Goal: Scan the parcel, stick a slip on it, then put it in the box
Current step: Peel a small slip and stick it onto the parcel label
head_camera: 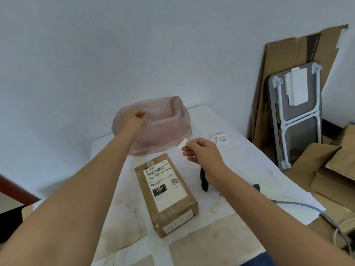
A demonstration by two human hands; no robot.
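A brown cardboard parcel (166,194) with a white shipping label lies on the white-covered table (240,162), in front of me. Beyond it stands the box (153,127), lined with a pink plastic bag. My left hand (134,118) is over the box's near left rim, fingers closed; whether it pinches the bag or something small I cannot tell. My right hand (201,150) pinches a small white slip (182,144) just right of the box, above the table. Several more slips (220,138) with handwriting lie further right. A dark scanner (204,179) lies partly hidden under my right wrist.
A grey cable (307,206) runs off the table's right edge. A folded grey table (296,116) and flat cardboard sheets (288,60) lean on the wall at right. Cardboard boxes (330,169) are piled on the floor there.
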